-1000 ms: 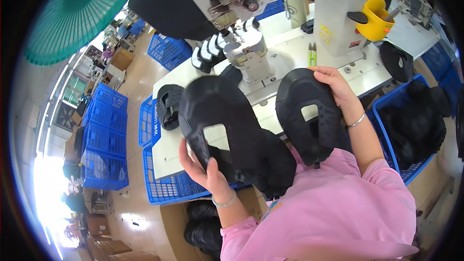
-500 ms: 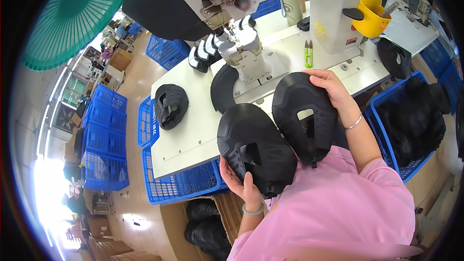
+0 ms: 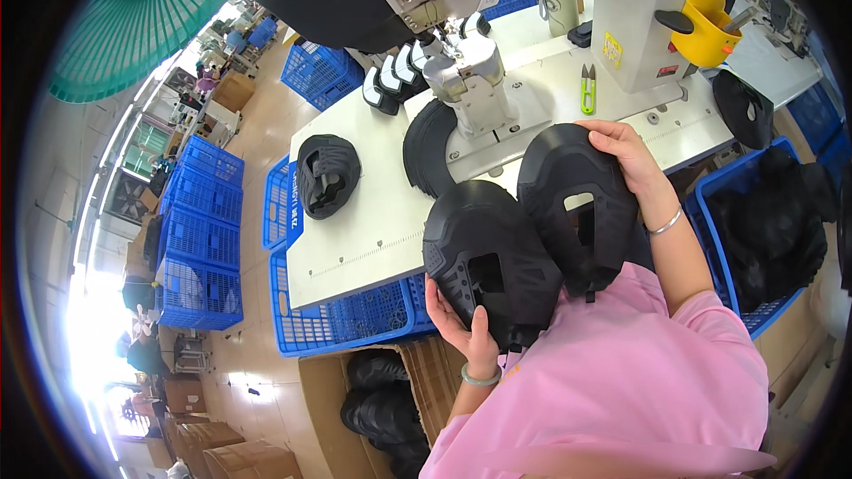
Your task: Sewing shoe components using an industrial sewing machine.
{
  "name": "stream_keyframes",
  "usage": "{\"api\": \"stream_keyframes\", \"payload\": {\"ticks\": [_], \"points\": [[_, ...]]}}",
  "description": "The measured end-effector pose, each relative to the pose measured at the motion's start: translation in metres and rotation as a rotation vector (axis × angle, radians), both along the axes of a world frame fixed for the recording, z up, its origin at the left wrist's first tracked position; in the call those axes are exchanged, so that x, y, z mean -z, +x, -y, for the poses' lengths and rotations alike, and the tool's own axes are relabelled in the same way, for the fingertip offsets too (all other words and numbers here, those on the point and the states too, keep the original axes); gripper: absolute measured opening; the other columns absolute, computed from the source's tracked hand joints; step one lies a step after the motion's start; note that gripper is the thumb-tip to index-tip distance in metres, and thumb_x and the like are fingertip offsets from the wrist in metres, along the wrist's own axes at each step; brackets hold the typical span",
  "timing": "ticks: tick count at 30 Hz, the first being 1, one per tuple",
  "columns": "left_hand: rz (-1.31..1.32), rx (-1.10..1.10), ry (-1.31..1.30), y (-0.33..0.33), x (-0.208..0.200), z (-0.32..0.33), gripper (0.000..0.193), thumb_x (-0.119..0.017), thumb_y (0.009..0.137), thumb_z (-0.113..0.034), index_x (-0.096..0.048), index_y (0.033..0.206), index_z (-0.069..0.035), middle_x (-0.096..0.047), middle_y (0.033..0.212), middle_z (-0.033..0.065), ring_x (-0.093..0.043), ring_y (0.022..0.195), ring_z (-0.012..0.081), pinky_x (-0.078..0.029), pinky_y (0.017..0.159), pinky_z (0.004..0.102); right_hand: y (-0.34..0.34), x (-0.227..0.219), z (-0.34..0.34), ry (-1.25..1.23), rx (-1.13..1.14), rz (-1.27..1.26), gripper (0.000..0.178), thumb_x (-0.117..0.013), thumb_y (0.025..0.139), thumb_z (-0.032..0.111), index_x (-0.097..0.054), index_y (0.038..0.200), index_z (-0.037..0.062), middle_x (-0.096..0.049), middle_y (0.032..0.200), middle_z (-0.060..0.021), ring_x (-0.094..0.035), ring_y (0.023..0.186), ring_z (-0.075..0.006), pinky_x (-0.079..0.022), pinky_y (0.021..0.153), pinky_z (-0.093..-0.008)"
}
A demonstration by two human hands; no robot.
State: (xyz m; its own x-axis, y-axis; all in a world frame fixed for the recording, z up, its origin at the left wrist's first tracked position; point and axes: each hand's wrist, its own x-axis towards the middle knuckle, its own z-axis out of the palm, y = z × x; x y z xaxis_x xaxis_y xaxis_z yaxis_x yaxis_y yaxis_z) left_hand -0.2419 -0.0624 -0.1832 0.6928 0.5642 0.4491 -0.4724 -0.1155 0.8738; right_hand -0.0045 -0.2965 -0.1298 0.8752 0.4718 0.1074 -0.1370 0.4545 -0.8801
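Two black shoe uppers are side by side in front of the sewing machine's post (image 3: 484, 102), toes pointing away from me. My left hand (image 3: 472, 337) is closed on the lower left edge of the left shoe upper (image 3: 457, 235), its thumb over the side. The other fingers are partly hidden by that upper. Near the toe of the right shoe upper (image 3: 561, 161), my right hand (image 3: 627, 158) grips the outer edge. The inner sides of the two uppers touch or overlap. Another black shoe upper (image 3: 312, 153) lies on the white table (image 3: 364, 222) at the left.
Curved black pieces (image 3: 424, 155) lie left of the post, with several black-and-white pieces (image 3: 380, 93) behind. Green thread snips (image 3: 587, 93) and a yellow cup (image 3: 704, 31) are at the right. Blue crates (image 3: 282, 302) and an open cardboard box (image 3: 321, 408) stand below the table.
The whole view has shifted, so the table and machine appear farther right and slightly higher. Both hands keep their hold on the two uppers, which hardly move relative to each other.
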Motion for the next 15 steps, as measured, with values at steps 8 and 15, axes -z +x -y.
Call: {"api": "stream_keyframes", "payload": {"ticks": [8,15], "points": [[0.007,-0.008,0.007,0.000,0.001,0.000,0.078,-0.063,0.081,-0.010,-0.022,0.146,0.004,-0.026,0.152,0.0173,-0.030,0.139,0.0269,-0.020,0.115,0.0369,0.000,-0.001,-0.001,-0.027,0.022,-0.008,0.035,-0.065,0.089,0.014,-0.062,0.117,-0.0061,-0.069,0.105,-0.0123,-0.067,0.092,-0.0161,-0.052,0.085,-0.0267],[0.058,-0.022,-0.065,-0.001,-0.013,0.018,0.081,-0.063,0.080,-0.006,-0.019,0.147,0.002,-0.028,0.150,0.0156,-0.027,0.139,0.0259,-0.019,0.115,0.0368,-0.003,-0.005,-0.001,-0.011,-0.026,-0.022,0.035,-0.065,0.089,0.014,-0.062,0.117,-0.0058,-0.069,0.106,-0.0123,-0.067,0.092,-0.0161,-0.052,0.086,-0.0271]]}}
